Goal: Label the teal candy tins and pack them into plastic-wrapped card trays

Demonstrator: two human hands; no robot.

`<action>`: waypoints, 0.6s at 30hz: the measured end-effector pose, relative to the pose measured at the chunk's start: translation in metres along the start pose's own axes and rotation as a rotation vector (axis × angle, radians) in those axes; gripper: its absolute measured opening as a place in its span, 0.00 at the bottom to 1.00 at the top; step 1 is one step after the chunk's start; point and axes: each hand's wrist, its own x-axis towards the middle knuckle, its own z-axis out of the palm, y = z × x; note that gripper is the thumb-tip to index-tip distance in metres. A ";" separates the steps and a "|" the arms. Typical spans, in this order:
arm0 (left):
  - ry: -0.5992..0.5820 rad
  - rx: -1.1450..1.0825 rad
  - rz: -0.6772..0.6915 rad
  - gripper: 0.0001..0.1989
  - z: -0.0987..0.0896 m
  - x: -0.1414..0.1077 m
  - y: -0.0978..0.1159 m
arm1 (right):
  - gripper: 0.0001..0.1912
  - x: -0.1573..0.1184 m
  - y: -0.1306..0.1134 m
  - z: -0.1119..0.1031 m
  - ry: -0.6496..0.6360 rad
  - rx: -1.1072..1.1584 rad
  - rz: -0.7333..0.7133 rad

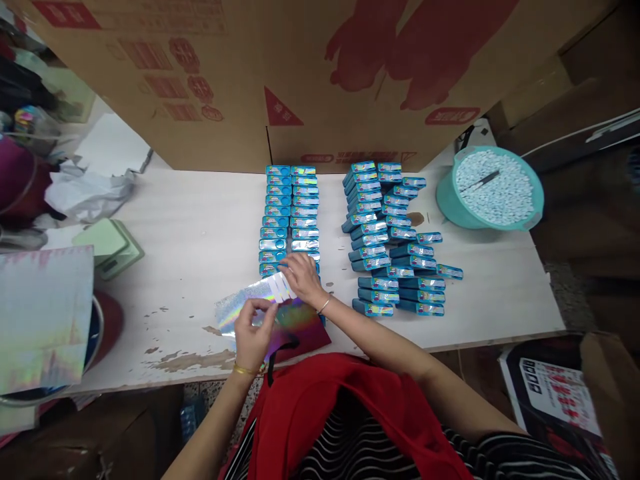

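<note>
The left hand [253,339] is loosely curled over a silver sheet [257,291], thumb and forefinger nearly meeting; whether they pinch anything thin cannot be told. The right hand [303,277], fingers bent, lies across the sheet's far right edge and the nearest blue boxes, its grip unclear. One dark, rainbow-sheened sheet [307,327] lies below the right wrist. Two columns of blue boxes [277,211] run away from the hands: ten show in the left column, at least nine in the right, with the near end covered. Right of them stand roughly thirty more, the staggered boxes [369,251], overlapping too much for an exact count. One teal basin [445,200] of white pellets [495,200] sits near the right edge. The surface [200,227] has bare room left of the columns and a narrow strip between groups; one cardboard box [225,127] walls the far side.
</note>
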 end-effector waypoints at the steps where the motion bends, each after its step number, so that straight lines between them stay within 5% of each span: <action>1: 0.067 -0.130 -0.094 0.09 0.004 0.005 0.004 | 0.21 -0.006 -0.001 -0.006 0.042 0.115 0.045; 5: 0.124 -0.464 -0.347 0.13 0.028 0.029 0.006 | 0.26 -0.037 -0.002 -0.027 0.010 0.506 0.246; 9: 0.049 -0.460 -0.401 0.13 0.057 0.037 -0.002 | 0.20 -0.058 0.005 -0.036 0.042 0.646 0.414; 13: -0.055 -0.317 -0.284 0.11 0.082 0.046 -0.009 | 0.17 -0.058 0.027 -0.044 0.152 0.596 0.479; 18: -0.002 0.190 -0.017 0.07 0.101 0.066 -0.004 | 0.15 -0.045 0.056 -0.051 0.160 0.255 0.430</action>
